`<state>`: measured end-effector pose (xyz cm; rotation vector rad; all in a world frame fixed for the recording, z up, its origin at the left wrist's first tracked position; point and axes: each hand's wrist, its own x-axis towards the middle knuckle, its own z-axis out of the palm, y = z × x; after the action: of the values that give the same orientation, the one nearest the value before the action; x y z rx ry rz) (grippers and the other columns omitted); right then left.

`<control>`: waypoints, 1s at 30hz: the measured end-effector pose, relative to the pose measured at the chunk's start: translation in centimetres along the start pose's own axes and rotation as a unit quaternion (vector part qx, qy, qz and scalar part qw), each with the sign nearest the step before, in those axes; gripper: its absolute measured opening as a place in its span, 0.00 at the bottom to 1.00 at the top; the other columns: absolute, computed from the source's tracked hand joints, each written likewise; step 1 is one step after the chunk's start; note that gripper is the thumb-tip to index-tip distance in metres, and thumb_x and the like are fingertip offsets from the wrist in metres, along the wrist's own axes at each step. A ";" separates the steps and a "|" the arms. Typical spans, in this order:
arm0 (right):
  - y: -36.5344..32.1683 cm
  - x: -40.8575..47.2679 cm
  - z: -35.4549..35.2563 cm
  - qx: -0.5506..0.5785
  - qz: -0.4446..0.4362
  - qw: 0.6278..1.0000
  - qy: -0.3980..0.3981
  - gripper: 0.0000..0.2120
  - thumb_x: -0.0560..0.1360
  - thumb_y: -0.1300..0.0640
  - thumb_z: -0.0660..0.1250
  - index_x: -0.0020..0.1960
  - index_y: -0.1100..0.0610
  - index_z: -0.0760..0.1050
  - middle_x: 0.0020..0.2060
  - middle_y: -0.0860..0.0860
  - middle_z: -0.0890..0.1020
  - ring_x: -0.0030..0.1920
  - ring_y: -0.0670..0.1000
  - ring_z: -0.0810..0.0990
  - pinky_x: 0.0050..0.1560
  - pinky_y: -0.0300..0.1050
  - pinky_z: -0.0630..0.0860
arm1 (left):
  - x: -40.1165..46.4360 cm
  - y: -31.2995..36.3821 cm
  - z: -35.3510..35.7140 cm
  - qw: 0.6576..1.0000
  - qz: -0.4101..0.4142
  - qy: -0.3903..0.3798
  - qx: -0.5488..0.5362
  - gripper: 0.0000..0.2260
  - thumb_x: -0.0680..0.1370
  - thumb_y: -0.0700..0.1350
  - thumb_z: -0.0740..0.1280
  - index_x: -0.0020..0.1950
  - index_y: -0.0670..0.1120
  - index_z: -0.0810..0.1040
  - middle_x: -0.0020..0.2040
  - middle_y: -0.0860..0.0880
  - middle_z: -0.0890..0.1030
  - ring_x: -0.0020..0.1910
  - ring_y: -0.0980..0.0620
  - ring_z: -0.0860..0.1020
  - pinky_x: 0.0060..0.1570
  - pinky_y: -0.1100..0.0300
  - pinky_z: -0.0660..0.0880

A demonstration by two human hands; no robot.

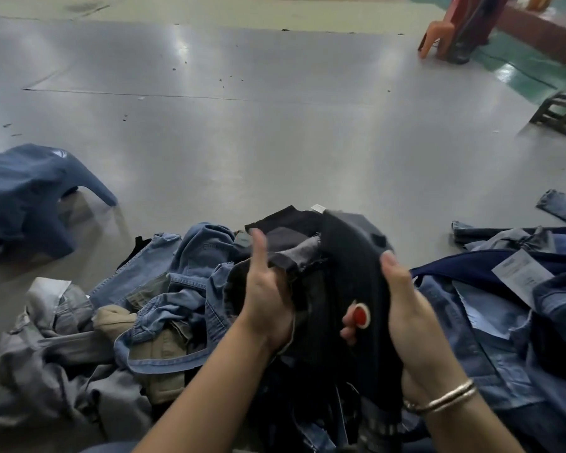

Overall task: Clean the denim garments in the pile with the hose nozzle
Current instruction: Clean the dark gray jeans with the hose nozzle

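A black denim garment [350,256] is held up over the pile of denim garments [183,289] on the floor. My left hand [265,295] grips its grey waistband edge, thumb raised. My right hand [402,305] grips the garment's right side, fingers wrapped behind the cloth. A small red and white object [360,314] shows between the fingers of my right hand; whether it is the hose nozzle I cannot tell. No hose is in sight.
A blue denim piece [30,194] is draped over something low at the left. More blue jeans with a paper tag [520,273] lie at the right. Grey floor [275,142] stretches ahead. An orange plastic stool [438,37] and a wooden frame [559,112] stand far right.
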<state>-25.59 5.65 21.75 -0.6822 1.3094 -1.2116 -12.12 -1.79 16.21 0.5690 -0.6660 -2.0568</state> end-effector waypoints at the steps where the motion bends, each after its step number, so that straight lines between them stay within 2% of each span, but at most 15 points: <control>1: -0.4 0.2 -0.4 0.048 -0.001 0.999 0.021 0.31 0.63 0.31 0.66 0.41 0.61 0.80 0.25 0.57 0.77 0.24 0.54 0.76 0.26 0.43 0.76 | 0.0 -0.2 0.3 1.000 -0.015 0.000 -0.010 0.30 0.77 0.64 0.53 0.59 0.41 0.81 0.58 0.39 0.81 0.58 0.42 0.80 0.54 0.51 0.78; 3: -1.2 0.5 -1.5 0.124 0.003 0.991 0.047 0.30 0.66 0.33 0.65 0.42 0.62 0.80 0.24 0.56 0.75 0.22 0.53 0.75 0.25 0.41 0.75 | 0.1 -0.3 0.7 0.999 -0.027 0.023 -0.024 0.21 0.75 0.54 0.58 0.53 0.42 0.84 0.54 0.40 0.83 0.53 0.42 0.81 0.53 0.50 0.79; 5: -1.6 0.6 -2.4 0.123 0.024 0.992 0.028 0.33 0.65 0.33 0.64 0.45 0.65 0.79 0.25 0.57 0.75 0.23 0.53 0.75 0.25 0.41 0.75 | 0.3 -0.1 0.3 0.998 -0.011 0.021 -0.058 0.22 0.76 0.51 0.55 0.53 0.41 0.84 0.54 0.40 0.83 0.54 0.42 0.81 0.54 0.49 0.78; 7: -1.4 0.2 -2.7 0.055 0.061 0.996 -0.028 0.34 0.63 0.32 0.65 0.42 0.66 0.80 0.26 0.59 0.76 0.23 0.54 0.76 0.25 0.43 0.75 | 0.5 0.3 0.2 0.995 -0.006 0.023 -0.092 0.24 0.78 0.52 0.52 0.54 0.41 0.84 0.56 0.41 0.82 0.56 0.43 0.81 0.55 0.51 0.78; 10: -0.5 -0.5 -1.4 -0.073 0.114 0.986 -0.097 0.32 0.60 0.29 0.66 0.36 0.59 0.83 0.28 0.60 0.79 0.26 0.55 0.78 0.26 0.43 0.76 | 0.7 -0.2 0.0 0.993 -0.019 0.020 -0.113 0.25 0.78 0.53 0.53 0.59 0.38 0.80 0.58 0.39 0.81 0.57 0.43 0.80 0.57 0.50 0.75; 12: 0.1 0.2 -0.6 -0.095 0.100 0.989 -0.059 0.32 0.61 0.27 0.66 0.33 0.57 0.83 0.28 0.60 0.79 0.26 0.55 0.78 0.28 0.43 0.76 | 0.6 -0.7 0.1 0.995 -0.038 0.004 -0.088 0.25 0.77 0.53 0.53 0.60 0.38 0.80 0.59 0.39 0.80 0.58 0.43 0.79 0.58 0.50 0.73; 14: 0.1 1.7 -0.8 -0.034 0.069 0.997 0.018 0.33 0.67 0.29 0.63 0.27 0.59 0.81 0.26 0.58 0.78 0.25 0.54 0.77 0.28 0.43 0.76 | 0.2 -1.1 0.3 0.994 -0.068 -0.012 -0.083 0.27 0.77 0.55 0.52 0.65 0.38 0.75 0.65 0.38 0.76 0.64 0.42 0.75 0.63 0.49 0.68; 16: -0.4 2.7 -1.4 0.032 0.059 0.996 0.055 0.33 0.71 0.31 0.61 0.24 0.58 0.78 0.24 0.57 0.77 0.23 0.53 0.76 0.27 0.41 0.74 | 0.2 -1.3 0.2 0.993 -0.073 -0.002 -0.096 0.28 0.77 0.55 0.52 0.69 0.39 0.71 0.69 0.38 0.72 0.68 0.42 0.72 0.66 0.48 0.65; 19: -0.5 2.6 -2.9 0.037 0.088 0.995 0.016 0.33 0.69 0.30 0.63 0.26 0.59 0.80 0.25 0.58 0.77 0.23 0.54 0.77 0.26 0.41 0.75 | 0.2 -1.1 -0.3 0.992 -0.053 0.025 -0.109 0.26 0.78 0.55 0.51 0.66 0.40 0.74 0.67 0.40 0.74 0.66 0.42 0.74 0.64 0.49 0.67; 22: 0.6 1.5 -2.5 -0.050 0.142 0.986 -0.076 0.32 0.61 0.27 0.66 0.33 0.58 0.84 0.27 0.59 0.79 0.25 0.55 0.78 0.29 0.44 0.77 | 0.2 -1.2 -0.6 0.992 -0.051 0.034 -0.106 0.26 0.77 0.54 0.53 0.67 0.40 0.75 0.66 0.38 0.75 0.64 0.41 0.75 0.63 0.48 0.68; 24: 0.8 1.5 -1.5 -0.075 0.135 0.986 -0.056 0.32 0.61 0.27 0.65 0.31 0.57 0.83 0.27 0.59 0.79 0.25 0.56 0.78 0.29 0.45 0.77 | 0.1 -1.5 -0.2 0.994 -0.056 0.046 -0.083 0.27 0.77 0.54 0.55 0.69 0.40 0.72 0.68 0.38 0.73 0.67 0.40 0.72 0.68 0.47 0.64; 26: 0.5 2.6 -1.7 -0.020 0.085 0.996 0.022 0.33 0.68 0.29 0.63 0.31 0.60 0.81 0.24 0.57 0.78 0.23 0.54 0.77 0.28 0.44 0.76 | 0.0 -1.5 0.3 0.995 -0.053 0.056 -0.068 0.26 0.76 0.52 0.56 0.70 0.40 0.71 0.68 0.37 0.72 0.68 0.39 0.70 0.70 0.46 0.63; 28: -0.5 3.6 -2.8 0.067 0.058 0.992 0.085 0.30 0.73 0.33 0.61 0.37 0.61 0.78 0.22 0.54 0.75 0.22 0.52 0.75 0.28 0.43 0.76 | -0.1 -1.5 0.8 0.997 -0.027 0.069 -0.025 0.21 0.76 0.50 0.58 0.63 0.40 0.79 0.63 0.38 0.78 0.63 0.41 0.76 0.63 0.48 0.72; 30: -1.2 3.6 -4.1 0.112 0.054 0.988 0.086 0.29 0.73 0.34 0.62 0.43 0.62 0.76 0.21 0.53 0.73 0.22 0.51 0.74 0.27 0.42 0.76 | 0.0 -1.5 0.9 0.992 0.021 0.121 0.032 0.14 0.77 0.44 0.61 0.52 0.42 0.85 0.53 0.39 0.83 0.53 0.43 0.82 0.49 0.52 0.79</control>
<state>-30.41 2.97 20.74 -0.3466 1.3079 -1.3275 -13.52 -0.87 15.93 0.8203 -0.5962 -1.8940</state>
